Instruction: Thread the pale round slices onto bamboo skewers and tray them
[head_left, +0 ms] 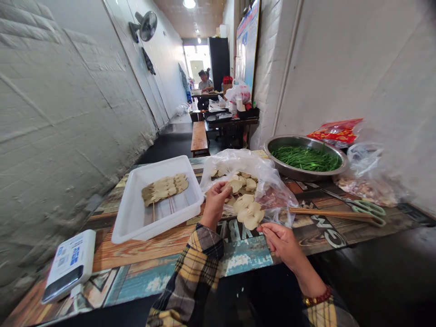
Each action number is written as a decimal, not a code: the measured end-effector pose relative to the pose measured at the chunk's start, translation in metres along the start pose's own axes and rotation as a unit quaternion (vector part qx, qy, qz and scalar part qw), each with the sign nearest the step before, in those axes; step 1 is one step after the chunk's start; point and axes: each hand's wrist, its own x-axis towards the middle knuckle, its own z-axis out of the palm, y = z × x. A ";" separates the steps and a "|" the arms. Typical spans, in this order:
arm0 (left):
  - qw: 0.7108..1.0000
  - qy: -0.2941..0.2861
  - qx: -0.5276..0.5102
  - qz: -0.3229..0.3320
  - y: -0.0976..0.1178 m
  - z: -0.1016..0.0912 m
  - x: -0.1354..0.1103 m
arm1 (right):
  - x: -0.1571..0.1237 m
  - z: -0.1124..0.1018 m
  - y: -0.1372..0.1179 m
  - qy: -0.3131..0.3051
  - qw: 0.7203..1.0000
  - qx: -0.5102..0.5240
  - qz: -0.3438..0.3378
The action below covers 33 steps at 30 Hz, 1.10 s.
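Note:
My right hand (281, 243) pinches the lower end of a skewer (249, 212) threaded with several pale, flat, round slices. In my left hand (215, 202) is a single pale slice (235, 185), gripped between thumb and fingers just above and left of the skewer. Behind both hands lies an open clear plastic bag (235, 159) with more loose slices (250, 181) in it. To the left, a white plastic tray (127, 222) holds several finished-looking skewers (165, 188) side by side, their sticks pointing toward me. What the slices are made of, I cannot tell.
A steel basin (306, 173) of green stalks stands at back right. Bare wooden skewers (330, 212) and green-handled scissors (368, 208) lie at right, beside a filled plastic bag (369, 181). A white payment device (70, 265) sits at front left. Farther back, a person (205, 82) sits at a table.

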 end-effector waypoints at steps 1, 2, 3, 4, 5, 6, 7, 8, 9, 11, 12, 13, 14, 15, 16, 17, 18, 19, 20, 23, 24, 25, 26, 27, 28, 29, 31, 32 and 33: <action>1.000 0.001 0.001 0.004 0.000 0.000 0.000 | 0.000 0.000 0.000 0.000 1.000 -0.002 0.000; 1.000 0.002 0.005 0.010 0.000 -0.001 0.000 | 0.001 0.000 0.001 -0.001 1.000 -0.003 0.000; 1.000 0.002 0.008 0.016 0.000 -0.001 0.000 | 0.001 0.000 0.001 -0.001 1.000 -0.004 0.001; 1.000 0.002 0.012 0.020 -0.001 0.000 -0.001 | 0.001 0.000 0.002 -0.001 1.000 -0.004 0.003; 1.000 0.001 0.016 0.022 -0.001 0.000 -0.001 | 0.001 0.000 0.003 0.000 1.000 -0.005 0.004; 1.000 -0.002 0.019 0.024 -0.001 0.001 -0.001 | 0.001 0.000 0.003 0.000 1.000 -0.005 0.005; 0.999 -0.005 0.022 0.025 -0.001 0.002 -0.001 | 0.001 0.000 0.003 0.001 1.000 -0.006 0.004; 0.999 -0.008 0.025 0.026 -0.001 0.002 -0.001 | 0.001 0.000 0.003 0.001 1.000 -0.006 0.001; 0.999 -0.010 0.026 0.027 -0.001 0.003 -0.001 | 0.000 0.001 0.003 0.001 1.000 -0.007 0.000; 0.999 -0.014 0.030 0.031 0.000 0.004 -0.002 | 0.000 0.001 0.002 0.001 1.000 -0.009 -0.003; 0.999 -0.015 0.032 0.032 0.000 0.004 -0.002 | 0.000 0.002 0.001 0.002 1.000 -0.009 -0.004; 0.999 -0.016 0.033 0.033 0.000 0.004 -0.003 | 0.000 0.002 -0.001 0.004 1.000 -0.010 -0.005; 0.999 -0.017 0.033 0.034 0.000 0.004 -0.003 | 0.000 0.002 -0.002 0.006 1.000 -0.012 -0.006; 0.999 -0.018 0.034 0.034 0.000 0.004 -0.003 | 0.000 0.003 -0.002 0.008 1.000 -0.014 -0.008; 0.999 -0.018 0.034 0.034 0.000 0.004 -0.003 | 0.001 0.003 -0.003 0.010 1.000 -0.017 -0.009; 0.999 -0.018 0.035 0.033 0.001 0.004 -0.003 | 0.001 0.003 -0.004 0.011 1.000 -0.020 -0.011; 0.999 -0.017 0.036 0.033 0.001 0.004 -0.003 | 0.001 0.004 -0.004 0.011 1.000 -0.023 -0.012; 0.999 -0.017 0.037 0.034 0.001 0.004 -0.003 | 0.002 0.004 -0.003 0.011 1.000 -0.024 -0.013; 0.999 -0.016 0.039 0.035 0.001 0.004 -0.003 | 0.002 0.004 -0.003 0.011 1.000 -0.024 -0.013; 0.998 -0.015 0.040 0.040 0.001 0.005 -0.003 | 0.003 0.004 0.000 0.012 1.000 -0.022 -0.013; 0.998 -0.014 0.041 0.042 0.001 0.005 -0.003 | 0.003 0.004 0.001 0.014 1.000 -0.021 -0.015; 0.998 -0.013 0.044 0.043 0.001 0.005 -0.003 | 0.003 0.004 0.002 0.016 1.000 -0.020 -0.018; 0.998 -0.012 0.046 0.045 0.001 0.005 -0.003 | 0.004 0.004 0.002 0.018 0.999 -0.017 -0.021; 0.998 -0.010 0.048 0.045 0.002 0.005 -0.003 | 0.004 0.005 0.003 0.019 0.999 -0.013 -0.024; 0.998 -0.010 0.050 0.045 0.002 0.005 -0.004 | 0.004 0.005 0.003 0.020 0.999 -0.009 -0.025; 0.998 -0.009 0.051 0.044 0.002 0.005 -0.004 | 0.004 0.005 0.003 0.019 1.000 -0.006 -0.024; 0.997 -0.011 0.059 0.045 0.003 0.005 -0.004 | 0.004 0.005 0.002 0.018 1.000 -0.007 -0.020; 0.997 -0.011 0.064 0.046 0.004 0.006 -0.005 | 0.004 0.006 0.001 0.019 1.000 -0.010 -0.019; 0.996 -0.010 0.069 0.048 0.005 0.006 -0.005 | 0.004 0.006 0.001 0.019 1.000 -0.012 -0.017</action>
